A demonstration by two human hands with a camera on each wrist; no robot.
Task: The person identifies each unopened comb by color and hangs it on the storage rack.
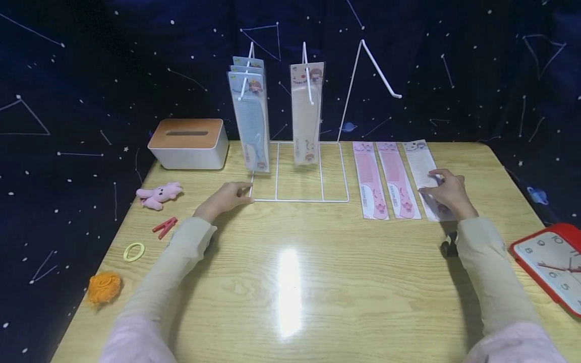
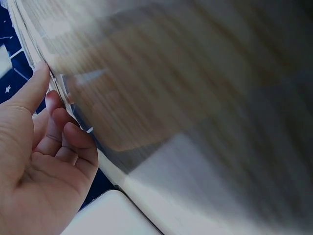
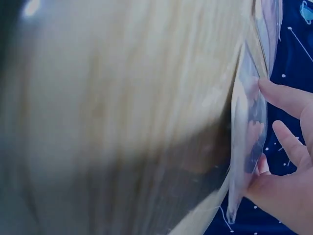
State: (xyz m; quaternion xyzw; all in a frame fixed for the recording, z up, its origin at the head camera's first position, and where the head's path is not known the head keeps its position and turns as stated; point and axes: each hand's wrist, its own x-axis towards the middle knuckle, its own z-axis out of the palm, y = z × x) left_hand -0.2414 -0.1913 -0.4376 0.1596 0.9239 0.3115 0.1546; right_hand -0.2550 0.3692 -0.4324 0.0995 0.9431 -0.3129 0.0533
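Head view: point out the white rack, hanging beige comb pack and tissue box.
White rack (image 1: 299,200): head view, front bar of base.
Hanging beige comb pack (image 1: 305,120): head view, middle of front face.
Tissue box (image 1: 188,142): head view, wooden lid.

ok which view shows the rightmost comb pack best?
Head: most of the rightmost comb pack's front is visible there, with the right grip covering part. The right wrist view has it nearly edge-on, mostly clear film; left wrist shows none of it.

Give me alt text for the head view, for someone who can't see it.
A person's right hand touches a pale packaged comb beside two pink combs on a wooden table; the left hand touches a white wire rack. Three blue packs and one beige pack hang from it; its right hook is bare.
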